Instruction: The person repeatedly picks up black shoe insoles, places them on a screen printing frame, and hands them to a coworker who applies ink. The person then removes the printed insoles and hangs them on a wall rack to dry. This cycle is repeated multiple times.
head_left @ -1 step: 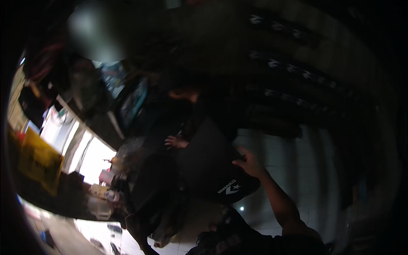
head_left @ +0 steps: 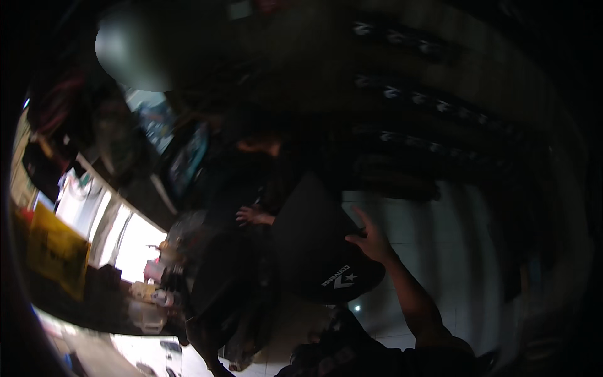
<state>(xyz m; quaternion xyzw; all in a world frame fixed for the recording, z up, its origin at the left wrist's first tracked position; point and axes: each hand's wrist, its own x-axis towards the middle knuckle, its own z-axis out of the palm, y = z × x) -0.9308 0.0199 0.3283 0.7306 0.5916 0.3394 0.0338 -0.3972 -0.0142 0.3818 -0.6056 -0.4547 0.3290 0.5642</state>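
A large black item [head_left: 317, 235], smooth, with a rounded near end and a white printed mark, lies in front of me; its kind is hard to tell in the dark. Beside its right edge is my right hand [head_left: 375, 244], index finger stretched out and thumb apart, the thumb touching or just over the edge. The other fingers are not clear. My left hand [head_left: 190, 330] is at the lower left against another bulky black thing [head_left: 223, 276]; shadow hides its fingers. Across from me, another person's hand [head_left: 252, 216] is spread next to the black item's far left edge.
Another person's dark-clothed body [head_left: 251, 169] is close ahead. Rows of dark items with pale marks [head_left: 418, 97] fill the far right. Pale floor tiles [head_left: 414, 251] show at right. On the left are a yellow bag-like thing [head_left: 58, 245], clear containers [head_left: 147, 314] and bright openings.
The whole view has shifted slightly. My right index finger now points up more, farther from the thumb. The black item is in nearly the same place.
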